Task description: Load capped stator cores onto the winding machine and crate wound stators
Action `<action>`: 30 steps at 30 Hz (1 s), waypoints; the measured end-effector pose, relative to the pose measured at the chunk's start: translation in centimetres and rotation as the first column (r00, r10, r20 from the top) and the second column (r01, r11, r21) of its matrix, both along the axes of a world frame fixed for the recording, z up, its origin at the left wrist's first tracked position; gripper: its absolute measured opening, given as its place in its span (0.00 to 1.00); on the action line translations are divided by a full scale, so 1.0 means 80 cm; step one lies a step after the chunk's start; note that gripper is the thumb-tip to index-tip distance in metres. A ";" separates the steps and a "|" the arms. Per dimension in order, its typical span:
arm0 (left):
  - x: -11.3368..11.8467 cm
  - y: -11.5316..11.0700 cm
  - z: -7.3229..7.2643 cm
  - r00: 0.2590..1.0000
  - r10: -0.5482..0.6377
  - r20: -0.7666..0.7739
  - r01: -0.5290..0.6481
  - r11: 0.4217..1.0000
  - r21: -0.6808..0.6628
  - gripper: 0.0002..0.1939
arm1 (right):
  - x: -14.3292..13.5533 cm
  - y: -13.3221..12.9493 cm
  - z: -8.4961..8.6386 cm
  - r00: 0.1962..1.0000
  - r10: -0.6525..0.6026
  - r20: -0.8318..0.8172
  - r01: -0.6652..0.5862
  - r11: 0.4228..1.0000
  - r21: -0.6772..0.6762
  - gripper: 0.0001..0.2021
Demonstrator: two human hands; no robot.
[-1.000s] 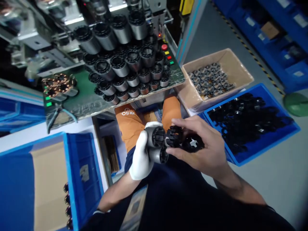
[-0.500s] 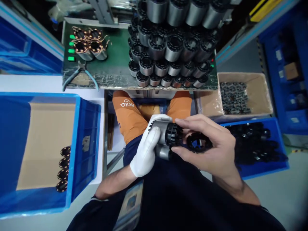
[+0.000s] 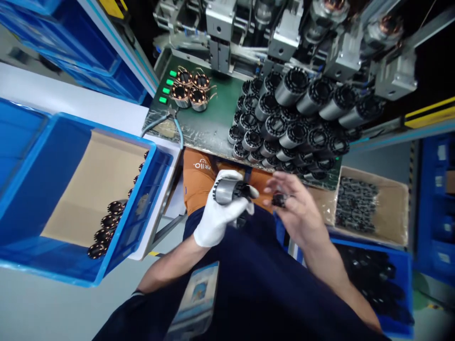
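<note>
My left hand [image 3: 213, 221], in a white glove, is closed around a motor stator core [image 3: 225, 191]. It is a grey metal cylinder lying on its side, with black toothed plastic at both ends. Beneath it a second dark piece partly shows, mostly hidden by the glove. Bare and slightly blurred, my right hand [image 3: 300, 210] is a short way to the right, apart from the core. Its fingers grip a black plastic ring [image 3: 279, 199], partly covered by the fingers.
Stacked stator cores [image 3: 275, 127] crowd the green bench [image 3: 220, 121]. Several copper-wound stators [image 3: 198, 97] and pliers [image 3: 172, 113] lie left. A blue bin [image 3: 76, 274] with wound stators stands left. A carton [image 3: 391, 203] and a blue bin of black parts [image 3: 369, 274] stand right.
My view has swung, so the bench sits lower and further right. My right hand has drawn away from the core with the black ring. The left hand's fingertips now wrap the core's black end.
</note>
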State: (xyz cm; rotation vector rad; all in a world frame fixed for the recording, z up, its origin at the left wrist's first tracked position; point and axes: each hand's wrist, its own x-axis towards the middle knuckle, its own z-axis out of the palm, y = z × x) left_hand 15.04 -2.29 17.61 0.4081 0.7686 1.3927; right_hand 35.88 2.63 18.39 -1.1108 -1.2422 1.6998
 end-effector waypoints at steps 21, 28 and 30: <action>-0.041 0.092 0.066 0.883 0.426 -0.194 -0.464 0.853 -0.238 0.23 | -0.087 0.100 0.069 0.898 0.182 0.401 -0.387 0.763 0.518 0.23; -0.029 0.094 0.066 0.879 0.445 -0.170 -0.474 0.850 -0.228 0.23 | -0.090 0.089 0.059 0.925 0.183 0.334 -0.343 0.780 0.523 0.15; -0.027 0.091 0.065 0.873 0.448 -0.191 -0.483 0.847 -0.221 0.20 | -0.087 0.084 0.058 0.928 0.181 0.326 -0.329 0.809 0.487 0.17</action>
